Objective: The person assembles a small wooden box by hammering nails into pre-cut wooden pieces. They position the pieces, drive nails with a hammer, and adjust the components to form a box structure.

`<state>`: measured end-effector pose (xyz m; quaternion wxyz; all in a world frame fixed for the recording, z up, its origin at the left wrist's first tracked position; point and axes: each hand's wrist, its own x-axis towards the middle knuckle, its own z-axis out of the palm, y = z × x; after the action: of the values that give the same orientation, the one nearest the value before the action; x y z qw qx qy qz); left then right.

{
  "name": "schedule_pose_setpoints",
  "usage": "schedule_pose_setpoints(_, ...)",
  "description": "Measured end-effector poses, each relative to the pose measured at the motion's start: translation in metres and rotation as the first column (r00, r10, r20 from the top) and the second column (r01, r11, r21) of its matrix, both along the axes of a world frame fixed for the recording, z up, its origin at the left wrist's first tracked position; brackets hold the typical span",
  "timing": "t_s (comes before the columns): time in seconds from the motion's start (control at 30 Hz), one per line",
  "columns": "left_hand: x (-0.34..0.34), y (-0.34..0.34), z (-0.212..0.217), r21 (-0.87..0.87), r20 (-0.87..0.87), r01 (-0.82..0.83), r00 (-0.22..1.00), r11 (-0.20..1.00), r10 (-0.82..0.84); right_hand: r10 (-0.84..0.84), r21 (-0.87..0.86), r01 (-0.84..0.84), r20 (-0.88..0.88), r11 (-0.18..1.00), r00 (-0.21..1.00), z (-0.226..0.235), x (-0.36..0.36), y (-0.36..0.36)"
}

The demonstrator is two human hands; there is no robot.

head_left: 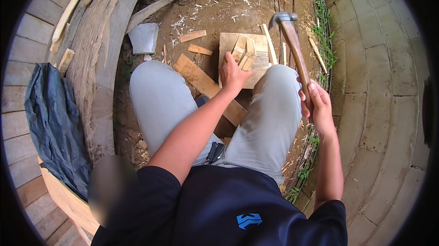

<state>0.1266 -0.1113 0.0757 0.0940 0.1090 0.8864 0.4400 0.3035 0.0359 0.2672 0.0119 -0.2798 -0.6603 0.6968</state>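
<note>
My right hand (pixel 317 104) grips the wooden handle of a claw hammer (pixel 292 45), raised with its steel head up above the work. My left hand (pixel 232 73) reaches forward between my knees and holds small wooden pieces (pixel 243 55) that rest on a square wooden block (pixel 260 63) on the dirt. The hammer head hangs to the right of and above those pieces. My grey-trousered legs frame the block on both sides.
A long plank (pixel 196 77) lies under my left arm. Wood scraps (pixel 192 36) and shavings litter the dirt. A curved wooden beam (pixel 98 49) and a dark tarp (pixel 52 122) lie at left, a grey bucket-like object (pixel 144 38) near it, concrete paving (pixel 379 86) at right.
</note>
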Motion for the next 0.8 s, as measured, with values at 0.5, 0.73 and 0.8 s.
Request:
schedule_pose_setpoints(0.5, 0.010, 0.013, -0.028, 0.227, 0.026, -0.050, 0.999, 0.973, 0.046, -0.198, -0.624, 0.172, 0.028, 0.762, 0.980, -0.050, 0.004, -0.030)
schedule_pose_setpoints(0.73, 0.009, 0.013, -0.043, 0.369, 0.135, 0.057, 0.984, 0.928, -0.115, -0.218, -0.309, 0.280, 0.219, 0.909, 0.951, -0.035, -0.008, -0.045)
schedule_pose_setpoints(0.8, 0.011, 0.014, -0.038, 0.393, 0.153, 0.097, 0.974, 0.915, -0.169, -0.230, -0.312, 0.284, 0.198, 0.907, 0.953, -0.039, -0.004, -0.041)
